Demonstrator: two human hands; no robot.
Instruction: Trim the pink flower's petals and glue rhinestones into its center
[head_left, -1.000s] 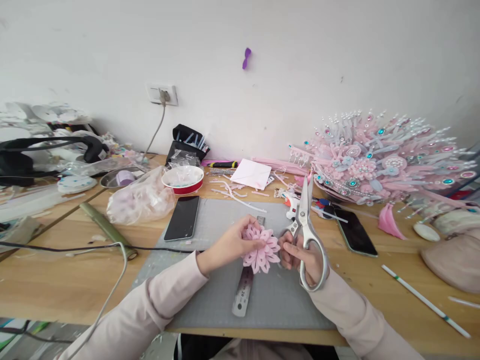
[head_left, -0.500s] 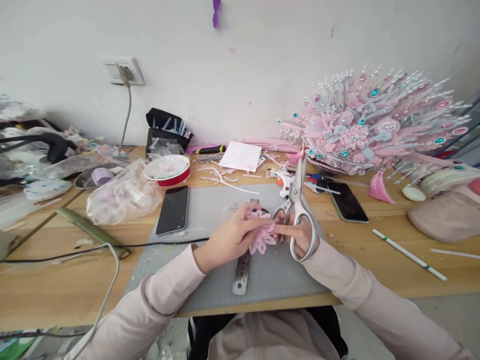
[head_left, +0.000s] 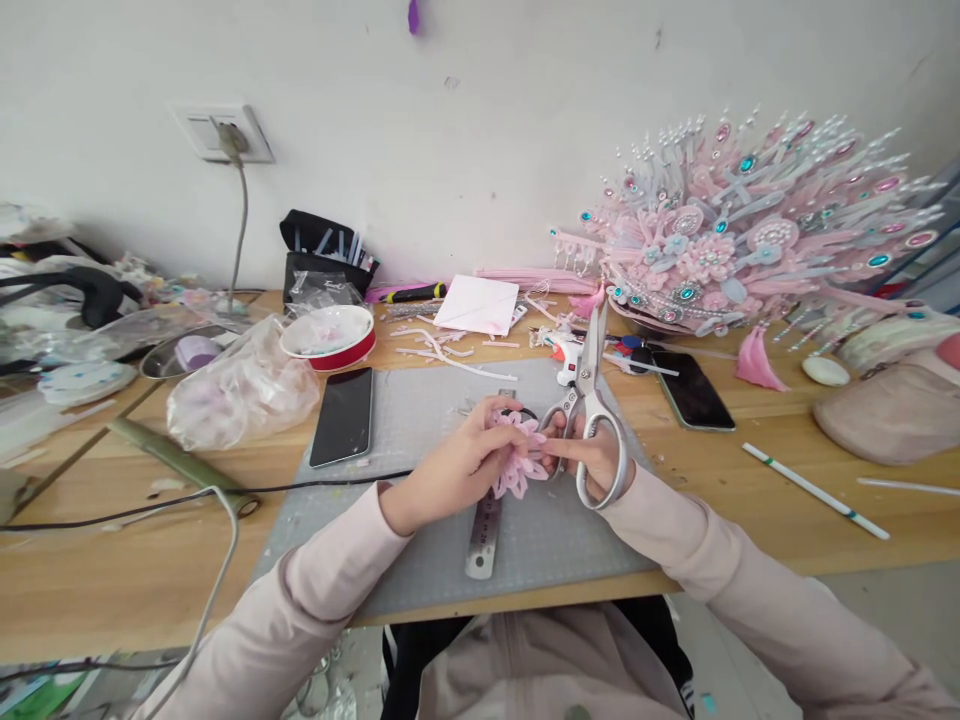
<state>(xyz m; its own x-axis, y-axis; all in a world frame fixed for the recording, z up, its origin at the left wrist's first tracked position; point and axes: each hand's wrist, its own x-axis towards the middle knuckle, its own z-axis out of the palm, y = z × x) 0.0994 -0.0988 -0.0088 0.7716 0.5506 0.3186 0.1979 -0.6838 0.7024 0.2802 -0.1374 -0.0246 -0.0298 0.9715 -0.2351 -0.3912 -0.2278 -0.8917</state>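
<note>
Between my hands is a pink petalled flower (head_left: 523,472), held over the grey cutting mat (head_left: 420,575). My left hand (head_left: 480,452) is closed on its left side, the fingers bent over the petals. My right hand (head_left: 589,455) has its fingers through the handles of silver scissors (head_left: 592,375), whose blades point up and away from me. The right index finger reaches across and touches the flower's right edge. A steel ruler (head_left: 482,545) lies on the mat beneath the flower, its upper part covered by my left hand.
One phone (head_left: 342,418) lies at left, another (head_left: 690,390) at right. Behind the scissors rests a white glue gun (head_left: 568,362). A large pink beaded headdress (head_left: 727,240) stands back right. Left are a red-rimmed round container (head_left: 352,355), a plastic bag (head_left: 240,390) and a black cable (head_left: 315,485).
The head view has shifted slightly. My left fingers have moved a little over the flower, and it looks slightly turned. The scissors stay in my right hand.
</note>
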